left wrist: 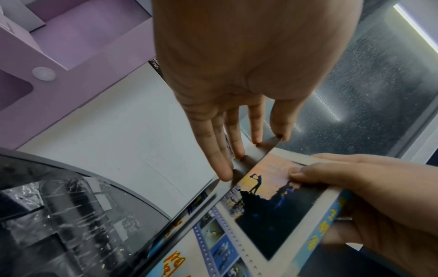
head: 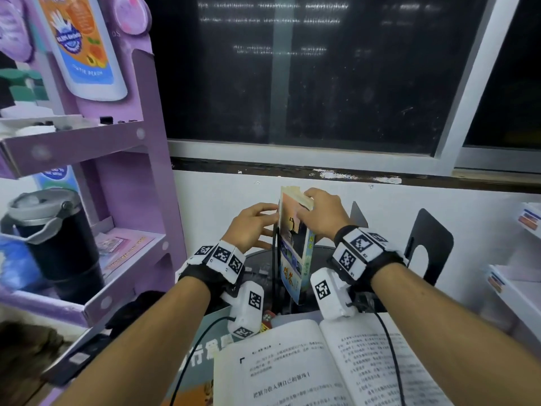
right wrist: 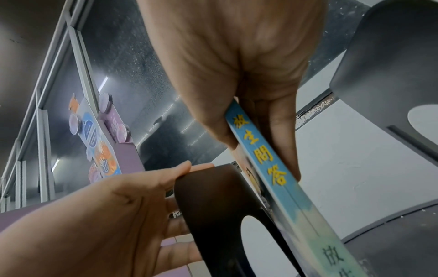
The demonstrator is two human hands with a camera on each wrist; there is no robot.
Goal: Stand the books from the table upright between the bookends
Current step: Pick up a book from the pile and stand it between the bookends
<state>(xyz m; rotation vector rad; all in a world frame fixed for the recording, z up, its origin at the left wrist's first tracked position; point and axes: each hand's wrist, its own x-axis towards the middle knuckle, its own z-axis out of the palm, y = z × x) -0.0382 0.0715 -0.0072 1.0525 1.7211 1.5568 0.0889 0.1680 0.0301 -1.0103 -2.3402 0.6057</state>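
A thin book [head: 294, 244] with a blue spine and a sunset silhouette on its cover stands nearly upright just right of the left black bookend [head: 274, 259]. My right hand [head: 310, 203] grips its top end, thumb on the cover [left wrist: 272, 196] and fingers round the spine [right wrist: 272, 168]. My left hand [head: 263, 224] lays straight fingers [left wrist: 222, 168] against the outer face and top of that bookend [right wrist: 213, 206]. The right bookend [head: 430, 247] stands apart, well to the right. A thick white book [head: 322, 361] lies open on the table in front.
A purple cardboard shelf unit [head: 131, 186] stands at the left with a black jug [head: 58, 238] on it. The white wall and a dark window [head: 322, 83] are close behind. White shelves [head: 515, 282] flank the right. More printed covers [head: 205, 353] lie under the open book.
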